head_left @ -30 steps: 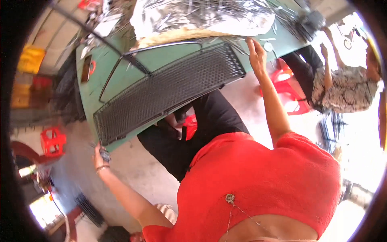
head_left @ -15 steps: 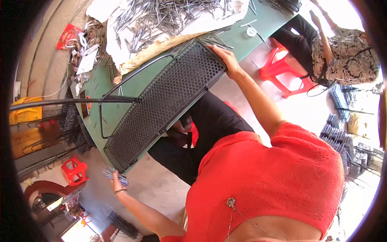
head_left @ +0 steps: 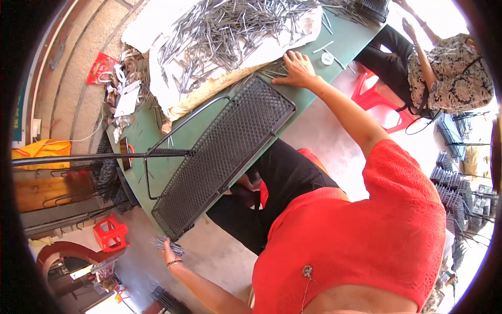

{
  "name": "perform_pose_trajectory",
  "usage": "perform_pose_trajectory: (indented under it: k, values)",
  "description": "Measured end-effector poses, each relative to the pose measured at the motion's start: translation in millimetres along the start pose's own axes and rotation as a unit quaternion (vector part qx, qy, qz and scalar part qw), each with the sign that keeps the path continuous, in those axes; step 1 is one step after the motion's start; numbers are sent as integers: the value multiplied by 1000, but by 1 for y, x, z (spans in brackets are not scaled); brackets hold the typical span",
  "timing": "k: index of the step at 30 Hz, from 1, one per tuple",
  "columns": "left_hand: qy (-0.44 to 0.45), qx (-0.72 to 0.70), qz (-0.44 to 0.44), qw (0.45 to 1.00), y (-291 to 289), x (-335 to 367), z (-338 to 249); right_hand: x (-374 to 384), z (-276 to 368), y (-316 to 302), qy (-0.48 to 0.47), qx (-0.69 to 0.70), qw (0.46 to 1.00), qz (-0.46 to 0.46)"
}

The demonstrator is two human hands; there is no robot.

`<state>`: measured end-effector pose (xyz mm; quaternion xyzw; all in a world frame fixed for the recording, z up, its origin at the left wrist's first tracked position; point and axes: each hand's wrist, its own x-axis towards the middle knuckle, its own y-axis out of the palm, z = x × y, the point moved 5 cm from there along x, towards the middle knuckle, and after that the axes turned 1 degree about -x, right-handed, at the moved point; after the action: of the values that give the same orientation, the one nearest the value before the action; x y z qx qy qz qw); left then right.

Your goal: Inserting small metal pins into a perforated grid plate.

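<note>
Centrally, one black perforated rack, long and narrow, set aslant along the near edge of a green table, its right end farther off than its left; attached, a bent black frame on the far side and a black bar reaching left. Left hand: fingers closed around a bundle of thin metal rods, at the rack's near left corner; contact with the rack cannot be told. Right hand: fingers and thumb spread wide, over loose rods just beside the rack's far right end; whether it presses on them cannot be told. Far side of table: one white sheet, bearing a large heap of grey metal rods. Right of the right hand: one small round white item. Far left: one red packet. Near left, on the floor: one red stool. Far right: a co-worker in a patterned shirt, beside a second red stool.
</note>
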<state>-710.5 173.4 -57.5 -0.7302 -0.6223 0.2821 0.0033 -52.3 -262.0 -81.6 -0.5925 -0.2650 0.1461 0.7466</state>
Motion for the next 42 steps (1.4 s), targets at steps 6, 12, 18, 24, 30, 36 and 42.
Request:
perform_pose_trajectory:
  k: [6, 12, 18, 24, 30, 36, 42]
  values:
    - [-20, -9, -5, 1000, 10, -11, -2, 25, -14, 1, -64, 24, 996, 62]
    - [-5, -19, 12, 1000, 11, -11, -2, 27, -16, 18, -144, -66, 987, 39]
    - [-6, -22, 10, 1000, 0, -1, 6, 15, 1, 15, -205, -191, 959, 32]
    - [-4, -37, 15, 999, -8, 12, 16, 4, -11, 16, -214, -163, 963, -31]
    - [-14, -25, 9, 1000, 3, 5, 11, -6, -11, 0, -242, -166, 956, -29]
    - [-35, -15, 10, 999, 0, -2, 5, 16, -13, -38, -227, -83, 970, 1]
    - [-25, 11, -11, 1000, 5, -15, -2, 95, -3, -42, -189, -121, 974, -15]
